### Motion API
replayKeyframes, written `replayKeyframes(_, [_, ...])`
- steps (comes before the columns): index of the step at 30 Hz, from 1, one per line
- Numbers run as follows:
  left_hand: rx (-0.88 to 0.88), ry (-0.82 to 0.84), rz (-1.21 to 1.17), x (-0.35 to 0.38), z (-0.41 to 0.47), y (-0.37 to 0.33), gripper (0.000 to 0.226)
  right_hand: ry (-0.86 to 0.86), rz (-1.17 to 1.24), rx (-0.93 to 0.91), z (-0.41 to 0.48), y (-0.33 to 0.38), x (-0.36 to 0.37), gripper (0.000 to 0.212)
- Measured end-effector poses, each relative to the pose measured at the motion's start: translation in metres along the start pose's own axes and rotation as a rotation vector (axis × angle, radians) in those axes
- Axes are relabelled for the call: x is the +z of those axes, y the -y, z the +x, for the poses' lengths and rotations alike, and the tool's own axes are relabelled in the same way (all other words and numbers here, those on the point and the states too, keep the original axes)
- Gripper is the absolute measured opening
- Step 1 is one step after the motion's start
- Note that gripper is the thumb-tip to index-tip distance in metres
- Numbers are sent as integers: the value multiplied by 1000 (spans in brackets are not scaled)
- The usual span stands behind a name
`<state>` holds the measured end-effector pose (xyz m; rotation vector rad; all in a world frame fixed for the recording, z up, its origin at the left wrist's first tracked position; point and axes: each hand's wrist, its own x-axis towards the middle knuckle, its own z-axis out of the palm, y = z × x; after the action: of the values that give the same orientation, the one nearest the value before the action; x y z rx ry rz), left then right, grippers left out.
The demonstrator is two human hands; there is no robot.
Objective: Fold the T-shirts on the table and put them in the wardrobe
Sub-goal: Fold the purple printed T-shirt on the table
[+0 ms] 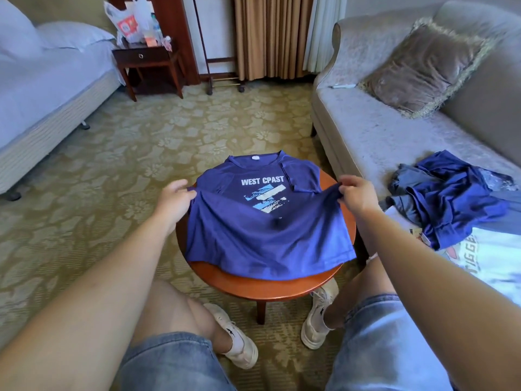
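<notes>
Both hands (176,197) (355,193) at T-shirt (262,235) side edges

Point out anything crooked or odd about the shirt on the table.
One sleeve of the blue shirt is folded in over the chest, near the right hand; the other side is not, so it lies lopsided. A dark spot sits below the print.

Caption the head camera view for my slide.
Left hand and right hand grip the sides of a navy T-shirt spread on a round wooden table, one sleeve folded in.
</notes>
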<state>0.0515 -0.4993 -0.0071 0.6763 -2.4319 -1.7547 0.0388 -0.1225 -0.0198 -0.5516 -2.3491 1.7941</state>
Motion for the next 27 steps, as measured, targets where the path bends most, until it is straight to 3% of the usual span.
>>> replayKeyframes(3, [-22,14,256,7,11,21,66,111,-233,20,9,-13,2,61])
replayKeyframes(7, [-106,74,604,17,5,77,77,177,-640,132,3,-66,1,39])
replayKeyframes(10, [-97,40,740,24,-4,94,75,144,-761,150,0,-82,-1,50])
replayKeyframes(14, [-157,13,692,26,-7,93,69,209,-730,252,-10,-73,-4,18])
replayKeyframes(18, [-263,-40,575,20,-7,93,44,234,-579,375,-20,-71,-9,26])
replayKeyframes(22, [-479,-3,260,11,-9,94,33,252,-442,459,-31,-71,-15,15])
replayKeyframes(25, [-472,7,260,9,-14,93,11,290,-353,474,-38,-67,-19,21])
replayKeyframes(27, [-397,-26,280,9,-20,87,12,296,-304,433,-42,-66,-21,25])
